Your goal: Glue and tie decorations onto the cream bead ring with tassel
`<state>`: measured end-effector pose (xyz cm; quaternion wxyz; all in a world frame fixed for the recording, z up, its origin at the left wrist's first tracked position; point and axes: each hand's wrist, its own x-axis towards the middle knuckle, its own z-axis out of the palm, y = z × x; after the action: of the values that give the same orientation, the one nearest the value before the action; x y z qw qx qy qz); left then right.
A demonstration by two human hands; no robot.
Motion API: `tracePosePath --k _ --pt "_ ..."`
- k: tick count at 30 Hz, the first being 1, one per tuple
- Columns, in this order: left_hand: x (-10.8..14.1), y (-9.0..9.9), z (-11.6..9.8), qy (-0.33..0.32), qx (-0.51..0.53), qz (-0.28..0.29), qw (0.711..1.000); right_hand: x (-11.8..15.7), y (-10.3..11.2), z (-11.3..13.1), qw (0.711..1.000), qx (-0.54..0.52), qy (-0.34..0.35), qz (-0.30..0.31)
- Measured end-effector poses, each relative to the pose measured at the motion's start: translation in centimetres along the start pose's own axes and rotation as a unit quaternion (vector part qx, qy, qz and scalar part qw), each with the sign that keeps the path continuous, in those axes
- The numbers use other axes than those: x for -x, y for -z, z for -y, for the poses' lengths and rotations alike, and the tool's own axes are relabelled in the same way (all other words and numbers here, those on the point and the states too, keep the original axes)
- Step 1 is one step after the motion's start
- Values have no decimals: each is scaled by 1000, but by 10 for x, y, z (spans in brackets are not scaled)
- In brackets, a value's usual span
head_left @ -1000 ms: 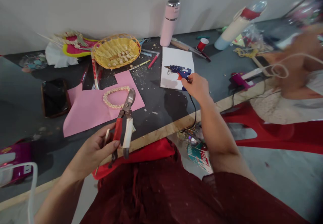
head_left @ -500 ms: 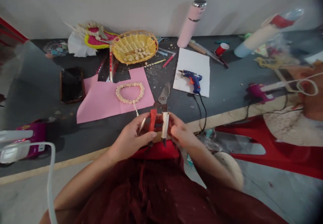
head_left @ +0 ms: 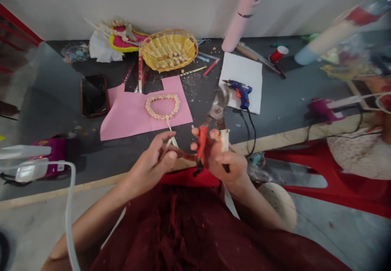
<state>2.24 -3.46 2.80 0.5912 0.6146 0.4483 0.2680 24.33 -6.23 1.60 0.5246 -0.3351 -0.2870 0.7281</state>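
My right hand (head_left: 227, 159) holds a pair of pruning shears (head_left: 217, 111), one handle wrapped in red and the other in white. The blades point up and away from me, and the handles are spread. To its left, my left hand (head_left: 154, 161) is closed around a thin pale stick (head_left: 168, 144), mostly hidden by the fingers. Just beyond that hand lies a ring of small cream beads or flowers (head_left: 162, 116) with a pale tail hanging toward me. It rests on a pink sheet (head_left: 128, 118).
A blue glue gun (head_left: 242, 94) lies on a white pad (head_left: 257, 75). Behind are a yellow basket (head_left: 149, 53) with small cream pieces, a pink flask (head_left: 236, 27) and a red spool (head_left: 276, 55). A phone (head_left: 94, 96) lies left; a purple device (head_left: 55, 153) sits nearer me.
The shears have moved right and are now in my right hand alone. My left hand has come away from their red handle, still holding the pale stick. The view has shifted slightly.
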Motion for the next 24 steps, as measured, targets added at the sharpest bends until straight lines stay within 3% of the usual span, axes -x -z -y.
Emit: tracePosePath --k 3,5,9,12,14,18,24 --pt "1 14 5 10 -45 -23 999 7 14 6 990 123 57 -40" --pt "0 20 7 26 -39 -27 999 11 21 10 956 275 87 -59" --pt "-5 23 10 56 36 -32 997 16 30 13 827 548 126 -10" --pt "-8 20 11 67 104 -25 992 15 33 9 740 656 147 27" --pt "-11 18 9 47 143 -40 988 14 34 5 702 696 147 34" --pt "-14 15 4 17 178 -83 980 11 32 -3 677 723 133 40" --pt "-13 22 0 9 116 -83 990 8 23 -7 683 719 104 77"
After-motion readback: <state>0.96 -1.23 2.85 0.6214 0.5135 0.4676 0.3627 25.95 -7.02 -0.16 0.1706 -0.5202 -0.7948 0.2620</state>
